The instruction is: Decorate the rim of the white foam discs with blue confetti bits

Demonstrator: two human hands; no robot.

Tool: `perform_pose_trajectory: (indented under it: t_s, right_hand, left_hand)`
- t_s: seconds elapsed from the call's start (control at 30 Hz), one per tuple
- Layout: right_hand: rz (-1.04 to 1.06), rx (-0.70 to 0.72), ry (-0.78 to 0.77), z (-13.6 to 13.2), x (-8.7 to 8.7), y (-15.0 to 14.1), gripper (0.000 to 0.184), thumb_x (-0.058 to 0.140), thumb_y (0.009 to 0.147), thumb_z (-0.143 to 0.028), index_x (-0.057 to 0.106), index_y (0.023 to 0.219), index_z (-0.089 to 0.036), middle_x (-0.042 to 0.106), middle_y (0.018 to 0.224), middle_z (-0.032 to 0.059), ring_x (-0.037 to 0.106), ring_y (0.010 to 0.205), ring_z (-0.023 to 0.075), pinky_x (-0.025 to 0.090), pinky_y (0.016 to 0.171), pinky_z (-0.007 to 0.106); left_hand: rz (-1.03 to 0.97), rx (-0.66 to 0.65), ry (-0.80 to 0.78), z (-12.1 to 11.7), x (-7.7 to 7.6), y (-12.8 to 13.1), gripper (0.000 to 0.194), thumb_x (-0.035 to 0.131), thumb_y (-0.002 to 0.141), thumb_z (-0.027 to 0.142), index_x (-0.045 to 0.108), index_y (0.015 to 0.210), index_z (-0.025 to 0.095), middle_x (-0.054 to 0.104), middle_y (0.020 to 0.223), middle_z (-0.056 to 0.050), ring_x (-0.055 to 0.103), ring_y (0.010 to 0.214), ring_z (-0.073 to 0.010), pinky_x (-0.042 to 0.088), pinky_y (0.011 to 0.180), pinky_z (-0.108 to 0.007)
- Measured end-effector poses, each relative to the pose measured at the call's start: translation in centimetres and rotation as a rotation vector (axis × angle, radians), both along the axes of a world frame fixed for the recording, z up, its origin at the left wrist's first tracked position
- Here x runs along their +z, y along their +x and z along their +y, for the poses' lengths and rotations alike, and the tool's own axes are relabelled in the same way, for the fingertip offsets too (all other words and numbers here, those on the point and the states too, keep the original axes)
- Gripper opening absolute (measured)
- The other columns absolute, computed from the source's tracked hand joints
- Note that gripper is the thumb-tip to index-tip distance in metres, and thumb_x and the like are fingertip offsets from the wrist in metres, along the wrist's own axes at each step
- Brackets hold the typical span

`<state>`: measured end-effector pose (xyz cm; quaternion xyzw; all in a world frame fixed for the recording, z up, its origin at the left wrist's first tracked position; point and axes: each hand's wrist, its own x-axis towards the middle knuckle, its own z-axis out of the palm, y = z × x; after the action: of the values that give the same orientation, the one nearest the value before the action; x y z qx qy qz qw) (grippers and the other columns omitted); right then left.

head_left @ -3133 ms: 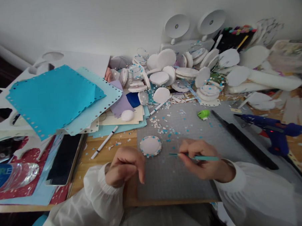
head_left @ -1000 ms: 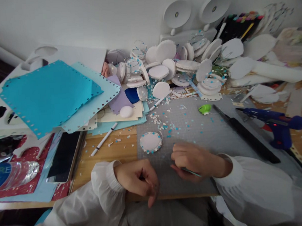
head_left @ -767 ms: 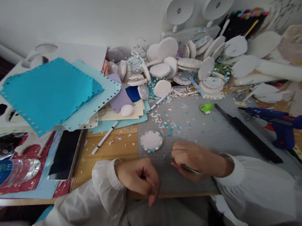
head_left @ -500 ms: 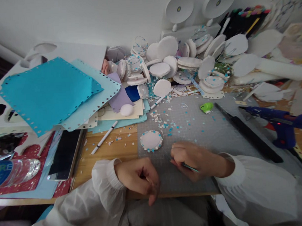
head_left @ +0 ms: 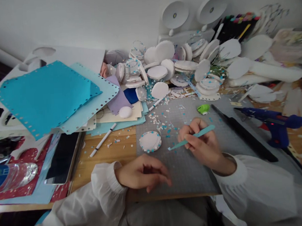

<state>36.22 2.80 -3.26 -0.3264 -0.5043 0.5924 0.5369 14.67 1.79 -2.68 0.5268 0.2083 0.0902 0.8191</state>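
Note:
Teal tweezers (head_left: 205,131) are pinched in my right hand (head_left: 201,142), over the grey cutting mat (head_left: 191,178). A tiny pale blue paper piece (head_left: 169,148) shows at their tip. To the left of that tip lies a round white disc (head_left: 150,141), its rim dotted with small blue and white paper shapes. My left hand (head_left: 143,173) rests near the mat's front edge, just below the disc, fingers loosely bent and apart, with nothing visible in them. Beyond the disc, small paper flowers (head_left: 164,124) in blue and white are scattered over the mat.
A pile of white padded discs (head_left: 157,72) fills the back. To the right lie a black-handled knife (head_left: 244,134), a blue glue gun (head_left: 278,120) and a green punch (head_left: 203,108). Punched blue sheets (head_left: 47,97), a white pen (head_left: 102,140), a phone (head_left: 63,158) and a bottle (head_left: 16,175) are left.
My right hand has turned over and lifted, bringing the tweezers into full view with their tip toward the disc. My left hand has shifted slightly right and its fingers have loosened.

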Motion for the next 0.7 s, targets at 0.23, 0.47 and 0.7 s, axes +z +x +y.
perform_pose_trajectory:
  t_s: [0.23, 0.47, 0.7]
  right_hand:
    - [0.14, 0.119, -0.163, -0.3, -0.01, -0.76, 0.03, 0.055, 0.087, -0.025, 0.028, 0.076, -0.023, 0.038, 0.06, -0.0077, 0.035, 0.05, 0.0076, 0.025, 0.046, 0.023]
    - [0.135, 0.176, -0.192, -0.41, -0.71, -0.67, 0.028, 0.057, 0.087, -0.024, 0.031, 0.077, -0.022, 0.04, 0.063, -0.0072, 0.039, 0.053, 0.0069, 0.027, 0.047, 0.022]
    - [0.077, 0.211, -0.204, -0.78, -0.48, -0.58, 0.028, 0.058, 0.088, -0.025, 0.033, 0.078, -0.022, 0.042, 0.068, -0.0063, 0.04, 0.055, 0.0059, 0.028, 0.048, 0.021]
  left_hand:
    - [-0.014, 0.126, 0.006, -0.23, -0.21, 0.6, 0.034, 0.046, 0.093, 0.041, 0.052, 0.108, 0.011, 0.05, 0.061, 0.004, 0.033, 0.036, -0.0019, 0.028, 0.033, -0.012]
    - [-0.007, 0.166, 0.011, -0.46, -0.42, 0.72, 0.033, 0.043, 0.094, 0.043, 0.052, 0.095, 0.011, 0.049, 0.058, 0.005, 0.033, 0.036, -0.0023, 0.027, 0.032, -0.012]
    - [0.069, 0.158, -0.003, -0.31, -0.08, 0.74, 0.041, 0.043, 0.092, 0.049, 0.055, 0.084, 0.011, 0.05, 0.055, 0.004, 0.035, 0.037, -0.0028, 0.027, 0.034, -0.014]
